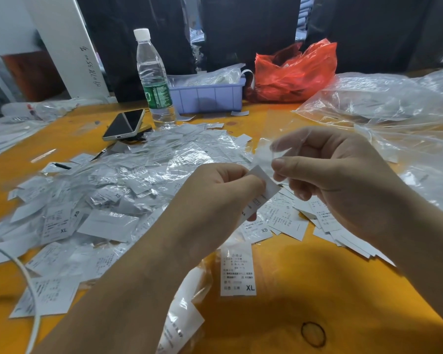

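Observation:
My left hand (223, 190) pinches a white printed label (262, 192) above the orange table (304, 290). Its top end points toward a small clear plastic sleeve (269, 152), which my right hand (327, 172) pinches between thumb and forefinger. The label's tip sits at the sleeve's lower opening. A big heap of bagged labels (113, 190) lies left of my hands. Loose white labels (325, 221) lie fanned under my right hand. One label marked XL (237, 270) lies flat near me.
A water bottle (154, 77), a phone (124, 123), a lilac bin (207, 94) and a red plastic bag (294, 72) stand at the back. Clear plastic bags (394, 111) pile up at the right. A white cable (26, 274) crosses the near left.

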### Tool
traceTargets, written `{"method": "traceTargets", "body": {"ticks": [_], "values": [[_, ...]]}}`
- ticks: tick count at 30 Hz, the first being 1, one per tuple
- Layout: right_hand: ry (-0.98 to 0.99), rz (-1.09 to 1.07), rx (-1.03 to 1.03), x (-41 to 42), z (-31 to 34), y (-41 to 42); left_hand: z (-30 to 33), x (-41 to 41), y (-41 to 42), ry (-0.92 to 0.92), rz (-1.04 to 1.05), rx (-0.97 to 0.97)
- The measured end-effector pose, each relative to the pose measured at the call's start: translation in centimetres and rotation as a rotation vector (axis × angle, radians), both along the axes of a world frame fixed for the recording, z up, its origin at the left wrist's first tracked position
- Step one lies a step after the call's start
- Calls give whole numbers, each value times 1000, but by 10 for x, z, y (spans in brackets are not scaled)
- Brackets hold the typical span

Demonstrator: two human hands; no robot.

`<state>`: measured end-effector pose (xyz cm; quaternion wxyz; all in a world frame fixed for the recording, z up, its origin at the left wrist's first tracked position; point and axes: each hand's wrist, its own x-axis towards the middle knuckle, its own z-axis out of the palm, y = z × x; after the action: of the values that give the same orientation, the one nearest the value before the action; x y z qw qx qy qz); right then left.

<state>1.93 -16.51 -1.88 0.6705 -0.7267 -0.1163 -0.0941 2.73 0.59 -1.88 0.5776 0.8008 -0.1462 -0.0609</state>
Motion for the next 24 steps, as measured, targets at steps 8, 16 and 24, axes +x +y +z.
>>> {"method": "traceTargets", "body": {"ticks": [8,16,24], "values": [[19,54,-77,-1,2,0,0,3,1,64,20,-100],[115,63,-10,-1,-1,4,-3,4,1,37,23,-117],[135,-71,85,3,2,-2,-1,9,6,116,68,-198]]}}
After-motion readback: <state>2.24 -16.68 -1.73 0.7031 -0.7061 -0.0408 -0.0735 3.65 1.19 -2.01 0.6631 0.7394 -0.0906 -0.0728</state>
